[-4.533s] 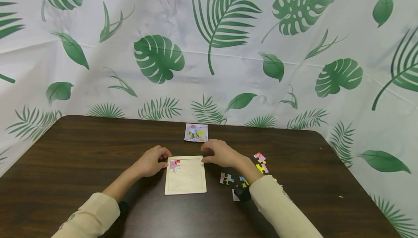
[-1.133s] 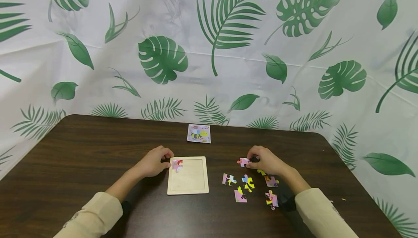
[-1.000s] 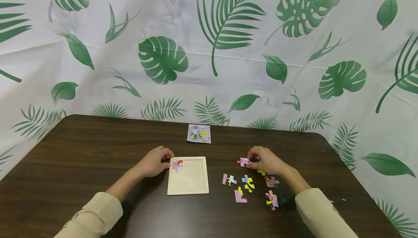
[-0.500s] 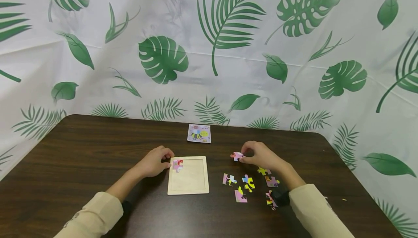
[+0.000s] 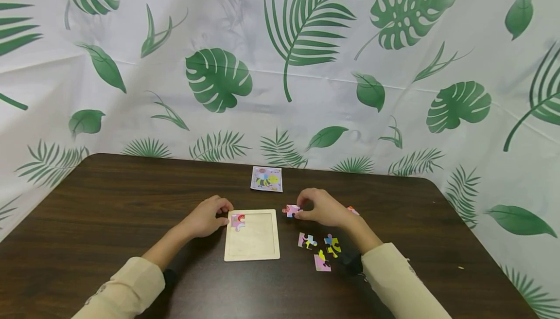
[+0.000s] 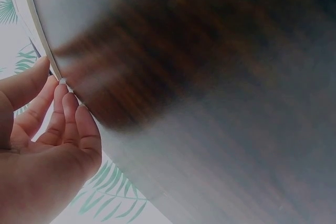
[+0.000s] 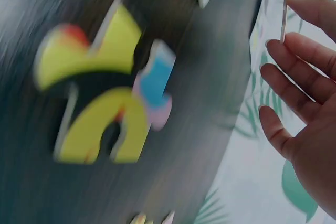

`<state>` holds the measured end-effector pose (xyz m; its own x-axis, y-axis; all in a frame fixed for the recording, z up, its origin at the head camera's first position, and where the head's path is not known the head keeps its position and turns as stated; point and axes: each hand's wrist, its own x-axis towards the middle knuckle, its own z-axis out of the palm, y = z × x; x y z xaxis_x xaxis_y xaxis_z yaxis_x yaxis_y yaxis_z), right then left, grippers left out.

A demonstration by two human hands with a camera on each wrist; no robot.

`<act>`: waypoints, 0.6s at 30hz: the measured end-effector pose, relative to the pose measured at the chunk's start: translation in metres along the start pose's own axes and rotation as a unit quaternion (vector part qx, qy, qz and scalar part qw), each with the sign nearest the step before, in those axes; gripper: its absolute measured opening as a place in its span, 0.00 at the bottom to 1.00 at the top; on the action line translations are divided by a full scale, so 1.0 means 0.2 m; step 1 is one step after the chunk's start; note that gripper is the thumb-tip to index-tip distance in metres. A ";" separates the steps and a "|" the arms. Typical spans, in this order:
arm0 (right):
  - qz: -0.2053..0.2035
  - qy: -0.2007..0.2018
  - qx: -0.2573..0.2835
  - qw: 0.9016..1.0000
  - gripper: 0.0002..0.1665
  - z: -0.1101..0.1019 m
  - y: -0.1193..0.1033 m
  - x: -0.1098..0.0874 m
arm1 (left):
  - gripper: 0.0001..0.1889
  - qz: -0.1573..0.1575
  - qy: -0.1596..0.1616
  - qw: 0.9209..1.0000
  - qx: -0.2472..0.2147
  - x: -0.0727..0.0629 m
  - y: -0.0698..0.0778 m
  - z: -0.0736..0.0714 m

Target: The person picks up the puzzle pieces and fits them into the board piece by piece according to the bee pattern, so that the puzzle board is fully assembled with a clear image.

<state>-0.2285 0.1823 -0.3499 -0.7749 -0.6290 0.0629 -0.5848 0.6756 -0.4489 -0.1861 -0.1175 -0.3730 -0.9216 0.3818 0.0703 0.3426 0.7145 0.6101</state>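
Note:
A square wooden puzzle tray point(image 5: 253, 242) lies on the dark table, with one pink-and-red puzzle piece point(image 5: 236, 221) in its far left corner. My left hand point(image 5: 204, 218) holds the tray's left edge near that corner, thumb and fingertips meeting at the rim in the left wrist view. Just right of the tray, my right hand point(image 5: 324, 208) pinches a pink puzzle piece point(image 5: 290, 210) with a red part between thumb and fingers. The right wrist view shows this held piece point(image 7: 284, 18) edge-on as a thin strip.
Loose puzzle pieces lie right of the tray: a pink-and-blue piece point(image 5: 307, 240), a yellow-and-blue piece point(image 5: 332, 245) and a pink-and-yellow piece point(image 5: 322, 262). Others are partly hidden by the right forearm. A bee picture card point(image 5: 267, 179) lies near the table's far edge.
My right hand went from beside the tray to the loose pieces, took the pink piece, and has carried it left towards the tray. The left hand stays at the tray's edge.

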 end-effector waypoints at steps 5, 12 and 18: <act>-0.006 -0.011 -0.003 1.000 0.10 0.03 -0.06 0.04 | 0.10 -0.001 0.000 1.000 0.000 0.00 0.00 0.00; -0.008 -0.022 0.005 1.000 0.10 0.09 -0.14 0.10 | 0.10 -0.003 -0.001 1.000 0.000 0.00 0.00 0.00; -0.011 -0.029 0.012 0.999 0.09 0.14 -0.21 0.14 | 0.10 0.000 -0.002 1.000 -0.001 0.00 0.00 0.00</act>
<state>-0.2190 0.1253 -0.3549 -0.7466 -0.6649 0.0211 -0.5948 0.6530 -0.4689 -0.1870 -0.1177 -0.3730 -0.9210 0.3838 0.0664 0.3414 0.7134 0.6119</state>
